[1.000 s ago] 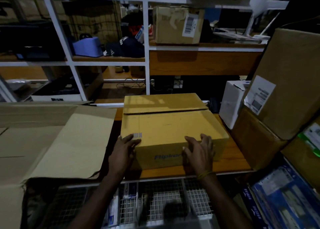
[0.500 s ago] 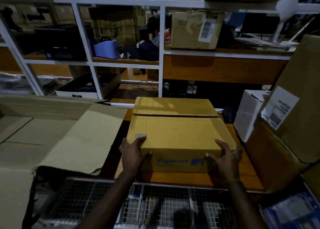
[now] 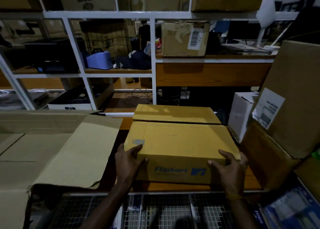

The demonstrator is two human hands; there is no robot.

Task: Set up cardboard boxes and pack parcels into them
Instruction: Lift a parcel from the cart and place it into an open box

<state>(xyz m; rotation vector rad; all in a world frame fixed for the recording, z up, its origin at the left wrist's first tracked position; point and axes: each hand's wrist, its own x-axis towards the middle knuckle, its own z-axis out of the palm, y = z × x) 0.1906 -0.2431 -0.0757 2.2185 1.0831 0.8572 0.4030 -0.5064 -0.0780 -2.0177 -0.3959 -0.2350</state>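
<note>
We see a yellow-brown Flipkart box (image 3: 180, 145) lying on the wooden surface (image 3: 190, 188), its printed front side facing us and a small barcode (image 3: 138, 142) at its near left top corner; both hands grip its near corners. The left hand (image 3: 129, 161) curls round the near left corner, fingers on the top edge beside the barcode and thumb against the front side; the right hand (image 3: 228, 168) clasps the near right corner, thumb on the front side beside the blue logo (image 3: 198, 171) and fingers wrapped over the right edge. A second flat cardboard piece (image 3: 174, 113) lies just behind the box, touching its far edge; whether it is a flap or a separate box we cannot tell. To the left a large opened carton (image 3: 57, 147) spreads its flaps beside the box. To the right a white box (image 3: 239, 114) stands near the far right corner, beside a big brown carton (image 3: 294, 97) bearing a white label (image 3: 268, 107). Behind, a white-framed shelf (image 3: 153, 59) holds a taped cardboard box (image 3: 183, 38) and a blue object (image 3: 100, 60). Wire mesh (image 3: 173, 211) runs below the near edge of the surface.
</note>
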